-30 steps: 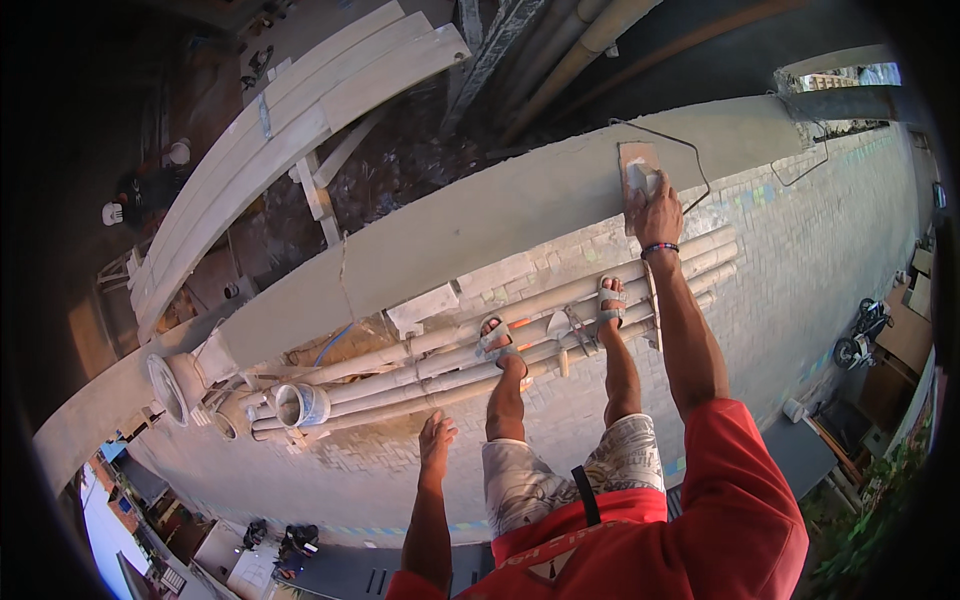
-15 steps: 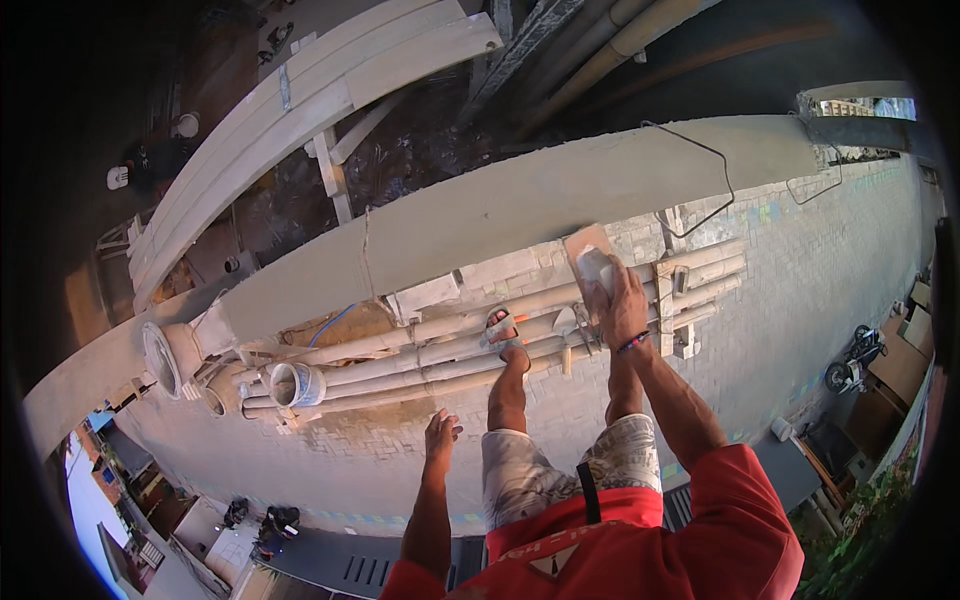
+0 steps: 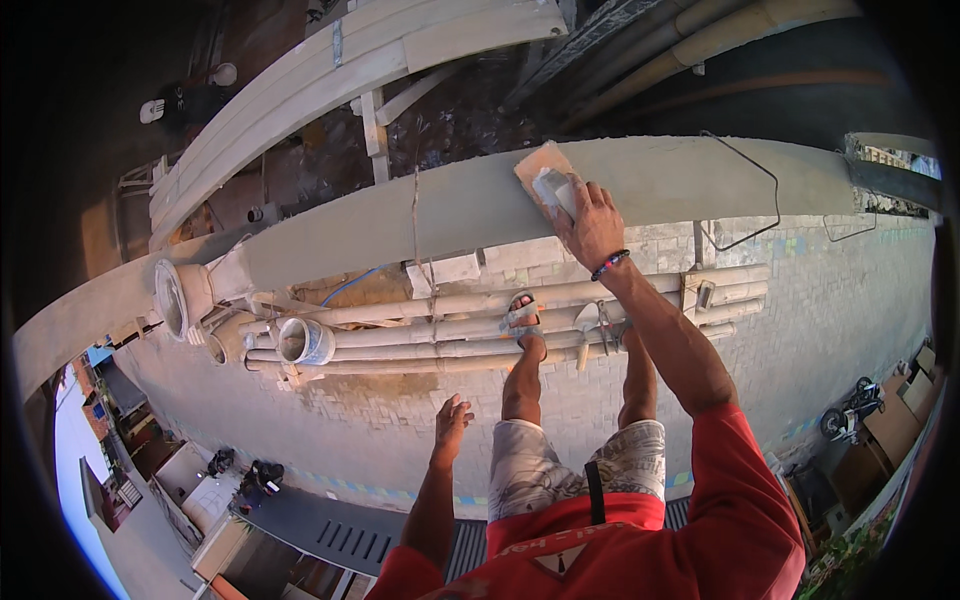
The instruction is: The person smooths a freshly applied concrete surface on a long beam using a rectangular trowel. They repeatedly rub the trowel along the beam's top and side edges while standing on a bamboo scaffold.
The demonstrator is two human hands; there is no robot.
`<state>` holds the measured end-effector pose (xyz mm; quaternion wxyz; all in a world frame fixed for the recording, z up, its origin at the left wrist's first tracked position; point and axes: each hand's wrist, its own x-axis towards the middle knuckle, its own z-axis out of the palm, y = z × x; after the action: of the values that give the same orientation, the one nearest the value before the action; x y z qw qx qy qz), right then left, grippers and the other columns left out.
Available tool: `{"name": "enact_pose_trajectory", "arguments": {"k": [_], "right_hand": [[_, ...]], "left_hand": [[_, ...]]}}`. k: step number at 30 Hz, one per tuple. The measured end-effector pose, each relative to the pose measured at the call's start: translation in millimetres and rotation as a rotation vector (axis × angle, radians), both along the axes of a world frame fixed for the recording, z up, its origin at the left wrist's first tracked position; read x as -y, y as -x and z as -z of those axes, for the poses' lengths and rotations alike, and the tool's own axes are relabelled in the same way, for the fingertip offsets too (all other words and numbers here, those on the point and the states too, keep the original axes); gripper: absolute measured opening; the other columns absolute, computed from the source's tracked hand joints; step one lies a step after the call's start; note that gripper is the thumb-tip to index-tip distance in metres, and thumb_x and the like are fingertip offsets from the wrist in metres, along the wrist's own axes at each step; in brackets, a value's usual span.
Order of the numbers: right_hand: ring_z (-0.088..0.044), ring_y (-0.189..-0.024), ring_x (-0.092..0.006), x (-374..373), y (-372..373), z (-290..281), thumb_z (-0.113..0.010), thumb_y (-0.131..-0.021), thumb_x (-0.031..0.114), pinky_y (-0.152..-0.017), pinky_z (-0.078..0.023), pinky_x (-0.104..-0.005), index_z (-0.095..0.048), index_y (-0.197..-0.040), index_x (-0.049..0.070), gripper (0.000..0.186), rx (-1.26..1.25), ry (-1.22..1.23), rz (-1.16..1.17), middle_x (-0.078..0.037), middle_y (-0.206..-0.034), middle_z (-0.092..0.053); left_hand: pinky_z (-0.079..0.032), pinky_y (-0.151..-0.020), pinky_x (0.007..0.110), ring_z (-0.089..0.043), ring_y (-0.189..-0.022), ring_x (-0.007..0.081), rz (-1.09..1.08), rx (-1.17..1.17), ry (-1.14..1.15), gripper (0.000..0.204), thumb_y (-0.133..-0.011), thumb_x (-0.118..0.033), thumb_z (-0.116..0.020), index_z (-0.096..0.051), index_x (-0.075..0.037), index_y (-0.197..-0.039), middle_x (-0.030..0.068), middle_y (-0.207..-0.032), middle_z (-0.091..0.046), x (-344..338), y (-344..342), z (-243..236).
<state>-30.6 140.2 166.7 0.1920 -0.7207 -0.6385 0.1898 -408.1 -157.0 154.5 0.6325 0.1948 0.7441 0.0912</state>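
Note:
My right hand (image 3: 593, 228) is closed round the pale grip of a plastering float (image 3: 534, 166). The float's flat board lies against the smooth grey face of a long concrete beam (image 3: 450, 200), tilted toward its upper edge. My left hand (image 3: 453, 428) hangs below the bamboo poles, fingers loosely apart and holding nothing. Near my feet, a pointed trowel (image 3: 585, 322) with a wooden handle rests by the poles. Beside it is a dark, slim two-armed tool (image 3: 606, 326), its kind hard to make out.
I stand on bamboo poles (image 3: 470, 330) high above a paved street (image 3: 780, 330). A mortar-stained bucket (image 3: 318, 343) sits on the poles at left. Bent wire (image 3: 776, 195) projects from the beam at right; another wire (image 3: 415, 215) wraps it at left. A motorcycle (image 3: 850, 408) is parked below.
My right hand has carried the float up and to the left, from the beam's lower edge onto its face. The whole view has shifted slightly; my left hand stays empty.

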Motion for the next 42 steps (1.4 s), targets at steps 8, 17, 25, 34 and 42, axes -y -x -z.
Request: {"name": "enact_pose_trajectory", "arguments": {"k": [8,17,25,34,42], "right_hand": [[-0.056,-0.095,-0.0402,95,-43,4,-0.065,-0.082,0.018,-0.083,-0.048,-0.0486,-0.045,-0.133,0.004,0.057,0.075,0.117,-0.035,-0.021,-0.103,-0.057],[-0.058,-0.098,-0.0409,39,-93,-18,-0.064,-0.085,0.02,-0.085,-0.048,-0.0473,-0.047,-0.132,0.001,0.054,-0.03,-0.085,0.219,-0.023,-0.107,-0.059],[-0.057,-0.101,-0.042,-12,-59,13,-0.066,-0.084,0.026,-0.087,-0.049,-0.0467,-0.045,-0.134,0.003,0.059,0.116,0.111,0.217,-0.022,-0.111,-0.058],[-0.057,-0.104,-0.0423,112,-143,-14,-0.065,-0.085,0.021,-0.087,-0.048,-0.0469,-0.048,-0.131,-0.001,0.054,0.008,-0.008,0.331,-0.025,-0.114,-0.058],[-0.058,-0.103,-0.0435,-20,-142,15,-0.067,-0.083,0.025,-0.088,-0.048,-0.0473,-0.048,-0.131,0.002,0.057,0.108,0.066,0.446,-0.024,-0.113,-0.059]], "left_hand": [[-0.048,-0.079,0.035,-0.066,-0.093,0.0211,-0.059,-0.004,0.042,0.056,-0.096,-0.033,-0.054,-0.04,-0.003,-0.142,0.0143,-0.119,-0.064,20,-4,3],[-0.048,-0.082,0.036,-0.066,-0.095,0.0218,-0.085,-0.013,0.054,0.057,-0.096,-0.034,-0.055,-0.04,-0.004,-0.142,0.0144,-0.12,-0.063,11,-3,8],[-0.049,-0.082,0.035,-0.066,-0.096,0.0223,-0.062,0.012,0.015,0.06,-0.095,-0.037,-0.057,-0.04,-0.004,-0.142,0.0152,-0.122,-0.062,5,-17,6],[-0.048,-0.082,0.036,-0.065,-0.097,0.0236,-0.043,0.02,0.06,0.062,-0.095,-0.037,-0.056,-0.038,-0.004,-0.143,0.0165,-0.124,-0.061,4,-27,6],[-0.045,-0.095,0.042,-0.062,-0.109,0.0319,-0.01,0.046,0.028,0.067,-0.094,-0.04,-0.056,-0.034,-0.001,-0.145,0.0205,-0.131,-0.056,-22,-32,-1]]}}
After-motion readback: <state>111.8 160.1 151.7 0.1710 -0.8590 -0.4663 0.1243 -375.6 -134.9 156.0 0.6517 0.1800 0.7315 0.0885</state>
